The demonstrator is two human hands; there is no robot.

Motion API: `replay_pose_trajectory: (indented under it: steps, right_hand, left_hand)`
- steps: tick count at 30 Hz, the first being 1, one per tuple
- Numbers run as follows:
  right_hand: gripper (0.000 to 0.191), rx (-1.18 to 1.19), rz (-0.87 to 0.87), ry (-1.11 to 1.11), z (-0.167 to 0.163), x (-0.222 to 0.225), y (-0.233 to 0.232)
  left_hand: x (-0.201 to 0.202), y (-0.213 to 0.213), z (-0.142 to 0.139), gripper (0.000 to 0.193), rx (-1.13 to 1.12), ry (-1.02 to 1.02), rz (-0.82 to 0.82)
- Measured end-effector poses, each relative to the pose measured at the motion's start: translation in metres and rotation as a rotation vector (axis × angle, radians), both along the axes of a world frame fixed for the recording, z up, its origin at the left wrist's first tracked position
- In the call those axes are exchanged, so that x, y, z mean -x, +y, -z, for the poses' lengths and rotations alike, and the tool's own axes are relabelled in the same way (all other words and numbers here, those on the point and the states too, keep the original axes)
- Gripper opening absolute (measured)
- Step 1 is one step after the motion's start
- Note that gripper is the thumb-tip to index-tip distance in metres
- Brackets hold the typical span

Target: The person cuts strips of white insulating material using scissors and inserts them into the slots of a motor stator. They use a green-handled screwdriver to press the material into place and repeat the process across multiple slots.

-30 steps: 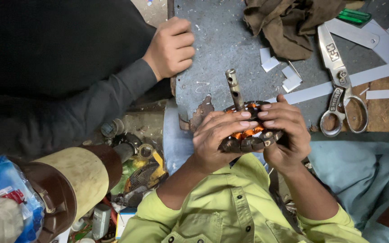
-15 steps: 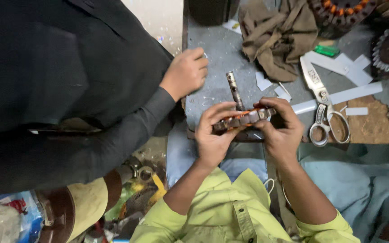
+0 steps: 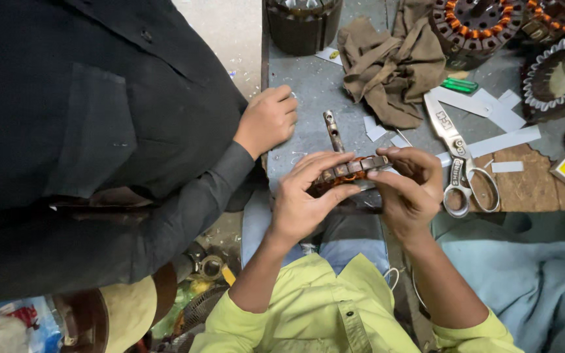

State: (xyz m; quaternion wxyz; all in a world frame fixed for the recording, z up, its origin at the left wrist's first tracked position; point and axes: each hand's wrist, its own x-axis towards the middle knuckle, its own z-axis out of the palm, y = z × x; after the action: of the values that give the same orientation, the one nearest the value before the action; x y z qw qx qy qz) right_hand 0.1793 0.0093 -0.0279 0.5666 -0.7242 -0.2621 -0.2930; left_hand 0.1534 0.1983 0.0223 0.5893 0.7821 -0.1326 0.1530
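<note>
Currently we grip the wound stator ring edge-on, left hand and right hand both clasping it, probably to steady the copper windings; scissors lie nearby.

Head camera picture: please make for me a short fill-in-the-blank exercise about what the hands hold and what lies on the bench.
1. The left hand and right hand together hold a wound stator with ____-coloured coils.
2. The scissors lie on the ____ side of the right hand.
3. The crumpled cloth on the bench is ____ in colour.
4. The other person's hand comes out of a ____ sleeve.

Missing words: copper; right; brown; dark
</note>
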Motion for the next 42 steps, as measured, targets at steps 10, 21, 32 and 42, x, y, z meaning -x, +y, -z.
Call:
replay_pose_trajectory:
  steps: [10, 21, 32, 42]
  right_hand:
    - [0.025, 0.021, -0.019, -0.001, 0.007, -0.005, -0.003]
    - [0.039, 0.384, -0.046, -0.016, -0.034, -0.011, -0.034]
    - [0.033, 0.970, 0.485, 0.003, -0.054, -0.101, -0.114]
    - [0.012, 1.143, 0.515, 0.002, -0.026, -0.129, -0.126]
  left_hand:
    - [-0.006, -0.001, 0.013, 0.039, 0.117, 0.111, 0.033]
    - [-0.007, -0.011, 0.011, 0.035, 0.240, 0.183, 0.040]
    - [-0.003, -0.010, 0.012, 0.042, 0.168, 0.177, -0.002]
    - [0.001, -0.002, 0.010, 0.050, 0.163, 0.162, 0.039]
